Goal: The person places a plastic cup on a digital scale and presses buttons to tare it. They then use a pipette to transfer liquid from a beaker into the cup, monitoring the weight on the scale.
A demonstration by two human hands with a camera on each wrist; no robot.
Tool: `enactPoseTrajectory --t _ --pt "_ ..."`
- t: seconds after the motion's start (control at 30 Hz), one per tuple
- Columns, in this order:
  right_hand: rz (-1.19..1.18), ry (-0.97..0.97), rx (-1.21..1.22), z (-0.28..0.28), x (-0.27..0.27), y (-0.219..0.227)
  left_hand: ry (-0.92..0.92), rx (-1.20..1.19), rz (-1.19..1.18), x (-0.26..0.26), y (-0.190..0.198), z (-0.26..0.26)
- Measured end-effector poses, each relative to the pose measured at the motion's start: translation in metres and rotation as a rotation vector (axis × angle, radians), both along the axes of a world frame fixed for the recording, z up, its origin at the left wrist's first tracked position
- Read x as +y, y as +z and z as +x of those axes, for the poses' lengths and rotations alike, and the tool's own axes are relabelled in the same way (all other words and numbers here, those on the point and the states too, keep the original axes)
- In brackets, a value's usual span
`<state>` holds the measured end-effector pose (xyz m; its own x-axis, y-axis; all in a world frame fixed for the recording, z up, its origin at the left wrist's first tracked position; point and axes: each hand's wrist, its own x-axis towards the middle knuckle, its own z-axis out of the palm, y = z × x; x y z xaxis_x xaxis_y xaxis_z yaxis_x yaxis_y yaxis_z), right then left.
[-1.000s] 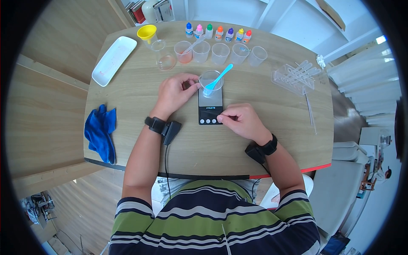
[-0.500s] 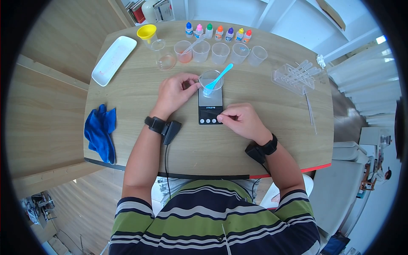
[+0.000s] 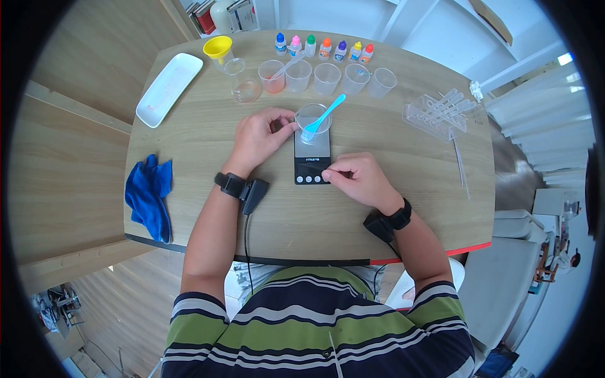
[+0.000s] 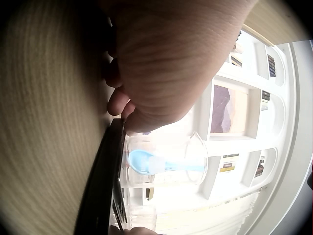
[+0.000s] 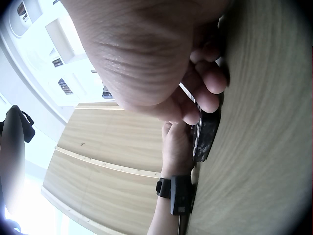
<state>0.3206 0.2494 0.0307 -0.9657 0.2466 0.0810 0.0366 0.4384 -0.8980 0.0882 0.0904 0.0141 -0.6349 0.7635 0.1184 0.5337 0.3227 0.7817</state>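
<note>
A black digital scale (image 3: 312, 150) (image 4: 100, 176) (image 5: 207, 139) lies on the table, with a clear cup (image 3: 322, 131) on its plate. Inside the cup leans a light blue spoon (image 3: 329, 112) (image 4: 142, 162), handle up past the rim. At the scale's far left edge, beside the cup, my left hand (image 3: 258, 140) (image 4: 171, 63) grips the scale between thumb and fingers. My right hand (image 3: 360, 179) (image 5: 142, 58) pinches the near right corner, thumb by the round buttons. The scale's display looks dark in the head view.
Several small dropper bottles (image 3: 325, 48) stand behind a row of plastic cups (image 3: 326, 82). To the left are a yellow-topped cup (image 3: 218, 50), white tray (image 3: 169, 91) and blue cloth (image 3: 149, 196); at the right, a clear box (image 3: 428, 121) holds clear looped sticks.
</note>
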Motion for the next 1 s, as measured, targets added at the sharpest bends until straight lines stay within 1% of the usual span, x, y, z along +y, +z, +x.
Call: enactPoseTrajectory --t 0.33,0.43,1.0 --pt "0.003 0.012 -0.036 0.0013 0.0009 0.0021 -0.006 -0.004 0.016 0.0001 0.0003 0.0007" --pt "0.002 0.003 -0.004 0.0002 0.0005 -0.0002 -0.003 -0.008 0.01 -0.0001 0.0011 0.0008" --pt "0.009 0.003 -0.004 -0.0004 0.0003 0.0006 -0.003 0.006 0.023 0.0004 -0.0008 0.0005"
